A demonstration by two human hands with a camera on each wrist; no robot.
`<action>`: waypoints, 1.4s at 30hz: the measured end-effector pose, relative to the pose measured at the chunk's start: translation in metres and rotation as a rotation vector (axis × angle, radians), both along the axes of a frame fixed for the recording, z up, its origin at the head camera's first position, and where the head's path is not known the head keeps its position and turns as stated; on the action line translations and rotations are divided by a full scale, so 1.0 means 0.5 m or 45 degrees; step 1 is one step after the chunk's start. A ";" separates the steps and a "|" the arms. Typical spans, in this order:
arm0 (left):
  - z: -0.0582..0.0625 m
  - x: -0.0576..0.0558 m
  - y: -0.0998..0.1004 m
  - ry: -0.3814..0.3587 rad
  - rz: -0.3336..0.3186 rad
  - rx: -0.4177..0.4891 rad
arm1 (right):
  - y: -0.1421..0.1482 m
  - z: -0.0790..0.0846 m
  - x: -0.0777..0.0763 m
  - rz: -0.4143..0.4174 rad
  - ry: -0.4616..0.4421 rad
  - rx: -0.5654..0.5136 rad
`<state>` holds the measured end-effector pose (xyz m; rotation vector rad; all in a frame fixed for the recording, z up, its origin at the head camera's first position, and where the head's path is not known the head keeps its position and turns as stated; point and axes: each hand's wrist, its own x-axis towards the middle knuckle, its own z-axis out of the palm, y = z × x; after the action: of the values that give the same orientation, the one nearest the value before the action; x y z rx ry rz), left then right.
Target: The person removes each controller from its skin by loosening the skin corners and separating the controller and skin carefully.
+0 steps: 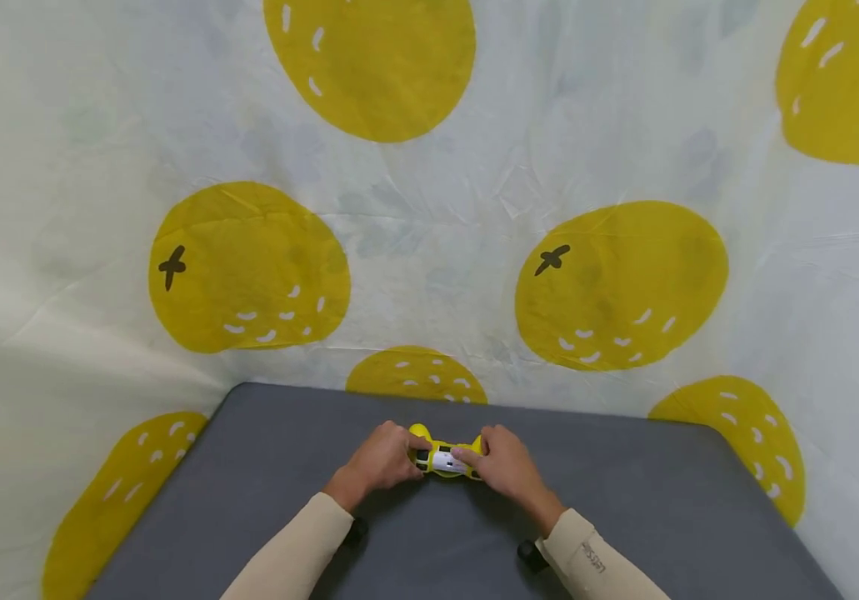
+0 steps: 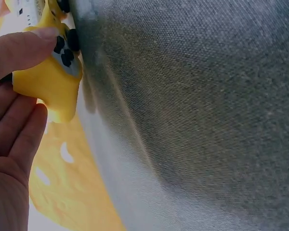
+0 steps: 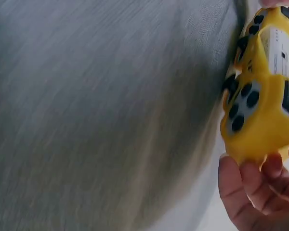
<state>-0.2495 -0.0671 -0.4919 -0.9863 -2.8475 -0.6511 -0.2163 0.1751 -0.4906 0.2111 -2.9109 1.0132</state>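
A yellow game controller (image 1: pixel 447 460) is held between both hands over the grey table, its handles pointing away from the person. A white label with small print runs across its middle. In the left wrist view, the controller's (image 2: pixel 50 84) black buttons and sticks face the table side. My left hand (image 1: pixel 386 457) grips one end, thumb on top and fingers under the handle. My right hand (image 1: pixel 510 468) holds the other end, its thumb reaching onto the white label. The right wrist view shows that hand's fingers (image 3: pixel 250 192) round the handle's tip.
The grey table (image 1: pixel 624 500) has a cloth-like surface and stretches out on both sides of the arms. Behind it hangs a pale curtain (image 1: pixel 429 275) printed with large yellow fruit. A small black device (image 1: pixel 530 556) sits by the right sleeve, another (image 1: pixel 357 533) by the left.
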 end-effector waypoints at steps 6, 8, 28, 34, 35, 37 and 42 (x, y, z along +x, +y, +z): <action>0.006 0.000 0.007 0.060 -0.045 -0.019 | -0.001 0.003 -0.001 -0.016 0.048 0.018; 0.008 0.000 0.009 0.066 -0.056 -0.021 | 0.007 0.007 0.000 0.033 0.072 0.012; 0.016 0.005 0.003 -0.034 -0.024 0.012 | 0.026 0.004 0.000 0.372 0.253 0.164; 0.012 0.005 0.000 -0.013 -0.033 0.028 | 0.005 0.000 0.007 0.198 0.248 0.148; 0.012 0.004 -0.001 -0.007 -0.035 0.030 | 0.004 0.000 0.008 0.192 0.252 0.140; 0.012 0.004 -0.001 -0.006 -0.036 0.030 | 0.004 0.002 0.008 0.206 0.258 0.112; 0.014 0.004 -0.002 -0.017 -0.027 0.023 | 0.014 0.011 0.006 0.310 0.209 0.068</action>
<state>-0.2475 -0.0679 -0.4849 -1.0149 -2.8408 -0.6871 -0.2134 0.1822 -0.4853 0.6326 -2.8123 0.8980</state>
